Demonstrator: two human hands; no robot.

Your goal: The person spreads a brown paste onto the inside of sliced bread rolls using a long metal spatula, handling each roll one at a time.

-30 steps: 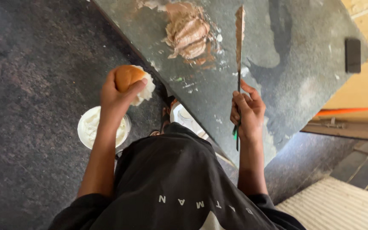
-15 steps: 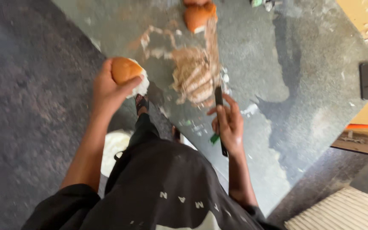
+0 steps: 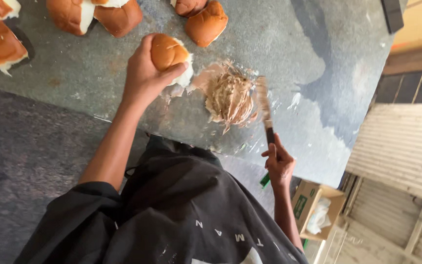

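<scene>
A bun [image 3: 168, 53] is being gripped by the left hand [image 3: 145, 73], now lowered beside the spread [image 3: 229, 97]; the knife [image 3: 264, 113], clasped by the right hand [image 3: 279, 164], is being brought alongside it.

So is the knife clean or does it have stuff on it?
It has stuff on it. The knife blade is smeared with the same tan spread it lies beside, held in the right hand.
</scene>
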